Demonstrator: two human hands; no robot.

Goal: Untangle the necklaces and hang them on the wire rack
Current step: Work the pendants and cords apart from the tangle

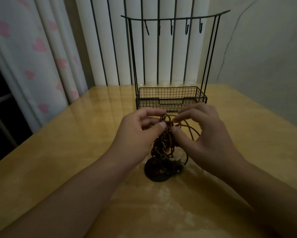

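Head view: both hands, left hand (137, 129) & right hand (204, 133), pinch the necklaces (163, 143) mid-table; cords limp, light, prob. snaggy; grip loose loops nr top.

A glossy yellow-wood counter (61, 152) carries a black wire rack (171, 98) standing near its far edge. Nearer, a dark round pendant (155, 172) and the tangled necklaces' (163, 148) lower end rest on it.

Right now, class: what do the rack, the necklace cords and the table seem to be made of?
Wire rack: probably dark matt-coated metal, judging by thin rods and a mesh basket.
Necklaces, pinched by the left hand and right hand: brown, perhaps leather or waxed cord, holding round loops.
Table: likely lacquered wood or laminate, yellowish with glossy reflections.
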